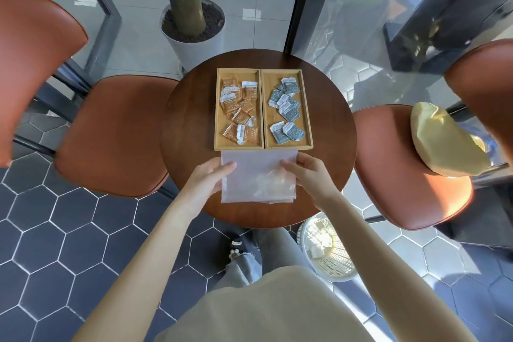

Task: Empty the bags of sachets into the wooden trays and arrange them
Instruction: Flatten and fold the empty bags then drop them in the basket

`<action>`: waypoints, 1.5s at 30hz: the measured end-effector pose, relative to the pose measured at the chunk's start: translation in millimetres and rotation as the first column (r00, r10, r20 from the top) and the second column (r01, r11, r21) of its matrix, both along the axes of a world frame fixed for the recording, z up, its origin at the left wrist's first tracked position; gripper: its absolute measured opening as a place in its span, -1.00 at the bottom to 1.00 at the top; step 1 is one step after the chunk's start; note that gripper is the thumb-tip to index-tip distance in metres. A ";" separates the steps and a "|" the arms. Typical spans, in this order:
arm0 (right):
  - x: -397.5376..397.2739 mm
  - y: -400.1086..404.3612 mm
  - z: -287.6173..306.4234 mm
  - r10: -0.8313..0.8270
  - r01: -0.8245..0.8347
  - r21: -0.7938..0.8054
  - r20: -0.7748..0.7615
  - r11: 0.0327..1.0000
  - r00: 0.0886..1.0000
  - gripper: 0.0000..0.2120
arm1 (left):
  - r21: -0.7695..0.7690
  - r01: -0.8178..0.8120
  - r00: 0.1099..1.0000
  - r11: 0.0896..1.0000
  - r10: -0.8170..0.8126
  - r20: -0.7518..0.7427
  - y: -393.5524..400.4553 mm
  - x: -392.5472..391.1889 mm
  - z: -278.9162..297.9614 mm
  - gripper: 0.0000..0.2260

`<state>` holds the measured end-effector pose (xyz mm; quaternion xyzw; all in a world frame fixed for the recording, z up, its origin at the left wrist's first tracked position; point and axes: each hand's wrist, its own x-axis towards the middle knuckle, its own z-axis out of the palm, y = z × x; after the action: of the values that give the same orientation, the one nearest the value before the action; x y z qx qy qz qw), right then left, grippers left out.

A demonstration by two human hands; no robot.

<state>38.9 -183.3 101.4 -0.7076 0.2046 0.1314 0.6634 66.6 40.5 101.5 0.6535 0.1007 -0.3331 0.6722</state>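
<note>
Empty clear bags point(258, 175), seemingly stacked, flat on table point(188, 119) below sachet-filled wooden trays point(263, 108); left hand point(212, 175) and right hand point(305, 172) pinching opposite edges.

My view down: round dark wooden surface point(188, 130), orange-brown chairs to my left point(111, 136) and right point(410, 166), dark hexagonal floor tiles point(55, 244), white planter with trunk point(194, 44), glass panels point(361, 8), white basket point(327, 247), sunlight.

two wooden trays point(238, 71), two hands point(209, 179), two chairs point(111, 133), one table point(188, 119)
</note>
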 end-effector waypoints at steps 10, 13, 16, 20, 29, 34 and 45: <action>-30.8 -31.8 -11.6 -0.106 0.211 0.392 -0.274 0.895 0.956 -0.64 | 0.195 0.108 0.993 0.975 -0.117 0.031 -37.8 -13.3 -1.0 -0.76; -50.7 -47.4 -13.5 -0.045 0.151 0.302 -0.332 0.941 0.942 -0.70 | 0.197 0.106 0.992 0.975 -0.118 0.047 -56.9 -21.0 2.4 -0.79; -70.4 -68.8 -16.3 -0.182 0.266 0.259 -0.306 0.929 0.935 -0.78 | 0.193 0.108 0.992 0.975 -0.118 0.043 -80.6 -32.5 2.6 -0.83; -104.1 -106.4 -22.4 -0.214 0.352 0.372 -0.364 0.859 0.907 -0.96 | 0.141 0.094 0.995 0.985 -0.090 -0.039 -118.2 -55.8 -1.6 -0.85; -198.3 -188.9 -49.0 -0.404 0.565 0.385 -0.424 0.730 0.810 -0.90 | 0.258 0.027 0.997 0.966 -0.045 0.062 -218.5 -130.4 -38.5 -0.89; -231.8 -213.5 -79.4 -0.495 0.692 0.376 -0.498 0.616 0.712 -0.90 | 0.489 0.035 0.937 0.872 -0.199 0.286 -251.0 -148.9 -63.7 -0.80; -243.4 -236.4 -224.0 -0.615 0.834 0.209 -0.589 0.511 0.524 -0.88 | 0.960 0.084 0.531 0.268 -0.827 0.184 -264.7 -136.6 -177.5 -0.34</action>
<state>-204.5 -419.8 -122.6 -0.3155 0.5960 0.0337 0.7376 -69.9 -224.3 -76.0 0.9610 -0.2113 -0.1635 0.0709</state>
